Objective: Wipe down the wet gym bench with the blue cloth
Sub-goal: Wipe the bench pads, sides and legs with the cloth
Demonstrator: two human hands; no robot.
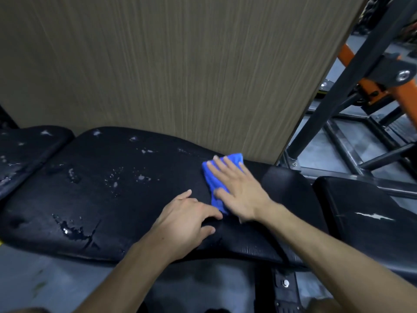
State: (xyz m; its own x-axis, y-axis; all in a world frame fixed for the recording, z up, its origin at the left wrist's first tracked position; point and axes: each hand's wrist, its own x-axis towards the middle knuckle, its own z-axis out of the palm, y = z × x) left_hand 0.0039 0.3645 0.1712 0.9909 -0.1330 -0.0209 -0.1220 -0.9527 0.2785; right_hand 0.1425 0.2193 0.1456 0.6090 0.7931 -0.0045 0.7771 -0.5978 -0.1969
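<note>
Presently the person is pressing the right hand (237, 188) flat, fingers straight and spread, onto the folded bright blue microfibre cloth (217, 177), which is lying on the right-hand part of the long black padded vinyl gym bench (112, 199), near its far edge. An open palm, not a pinch, is spreading pressure over the whole cloth, which suits a wiping stroke.

The left hand (189, 220) is resting on the bench pad just beside the cloth's near corner, fingers loosely curled over the vinyl and gripping nothing; it is apparently bracing the body while the other hand is working.

Water droplets and small pools (74, 231) are showing across the middle and left of the pad, and on the separate black head pad (29, 145) at far left. The vinyl right of the cloth is looking dry. On this evidence the wipe is judged to be at an early stage, with most of the wet area lying to the left of the cloth.

A wood-grain panel (158, 75) is standing directly behind the bench, limiting reach along the far edge. Black and orange steel frames (352, 91) are standing to the right.
</note>
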